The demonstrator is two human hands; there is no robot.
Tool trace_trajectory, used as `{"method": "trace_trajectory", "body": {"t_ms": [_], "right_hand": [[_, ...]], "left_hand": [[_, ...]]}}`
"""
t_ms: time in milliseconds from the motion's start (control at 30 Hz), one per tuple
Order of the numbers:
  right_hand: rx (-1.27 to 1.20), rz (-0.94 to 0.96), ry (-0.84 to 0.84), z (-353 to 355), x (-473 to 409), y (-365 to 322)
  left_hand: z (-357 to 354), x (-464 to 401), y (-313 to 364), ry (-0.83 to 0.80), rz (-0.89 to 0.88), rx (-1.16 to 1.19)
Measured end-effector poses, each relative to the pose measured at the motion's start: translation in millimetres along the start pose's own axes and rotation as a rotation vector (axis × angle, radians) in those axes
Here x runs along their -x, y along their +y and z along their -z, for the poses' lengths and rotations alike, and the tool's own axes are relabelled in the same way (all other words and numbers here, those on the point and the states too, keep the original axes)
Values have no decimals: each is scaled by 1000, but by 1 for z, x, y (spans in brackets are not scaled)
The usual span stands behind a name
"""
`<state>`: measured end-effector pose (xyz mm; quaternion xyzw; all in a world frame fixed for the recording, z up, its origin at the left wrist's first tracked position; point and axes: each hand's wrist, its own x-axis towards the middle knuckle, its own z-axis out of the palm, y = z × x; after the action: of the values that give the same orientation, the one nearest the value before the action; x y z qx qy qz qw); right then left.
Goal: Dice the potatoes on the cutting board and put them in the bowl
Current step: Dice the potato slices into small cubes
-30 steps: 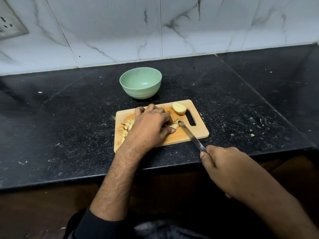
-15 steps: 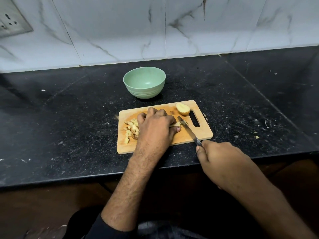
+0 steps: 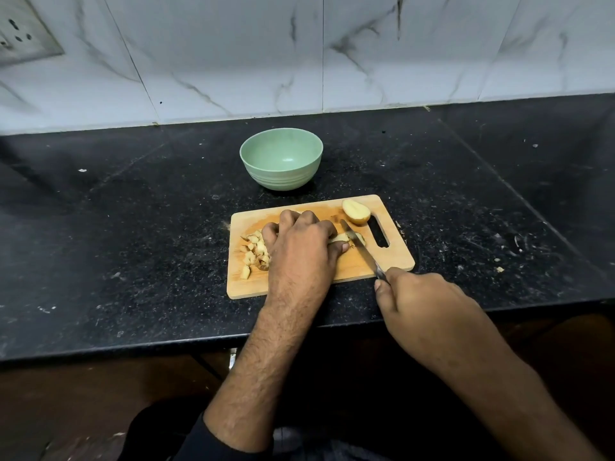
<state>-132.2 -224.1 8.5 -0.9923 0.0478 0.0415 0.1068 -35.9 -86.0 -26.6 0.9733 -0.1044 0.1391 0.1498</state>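
Observation:
A wooden cutting board [image 3: 396,261] lies on the black counter. My left hand [image 3: 301,242] sits curled over a potato piece [image 3: 342,237] near the board's middle and holds it down. My right hand [image 3: 416,301] grips the handle of a knife [image 3: 357,247]; its blade crosses the potato piece just right of my left fingertips. A pile of diced potato [image 3: 254,252] lies on the board's left side. A potato half [image 3: 356,211] rests near the board's far right corner. The green bowl [image 3: 281,158] stands behind the board with nothing in it.
Marble wall tiles rise behind the counter, with a wall socket [image 3: 20,38] at the top left. Small scraps [image 3: 499,268] dot the counter right of the board. The counter's front edge [image 3: 133,347] runs below the board.
The knife blade has moved forward across the potato piece. My right hand came nearer the board's front edge. My left hand stays on the piece. The camera view has shifted slightly.

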Motion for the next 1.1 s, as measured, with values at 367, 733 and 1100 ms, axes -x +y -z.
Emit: {"method": "trace_trajectory", "body": {"t_ms": [367, 733, 1100], "right_hand": [[-4, 21, -17, -6, -1, -5], [-10, 51, -56, -10, -7, 0], [-35, 24, 61, 0, 19, 0]], "left_hand": [[4, -5, 3, -58, 11, 62], [3, -6, 5, -32, 49, 105], [3, -1, -1, -42, 55, 83]]}}
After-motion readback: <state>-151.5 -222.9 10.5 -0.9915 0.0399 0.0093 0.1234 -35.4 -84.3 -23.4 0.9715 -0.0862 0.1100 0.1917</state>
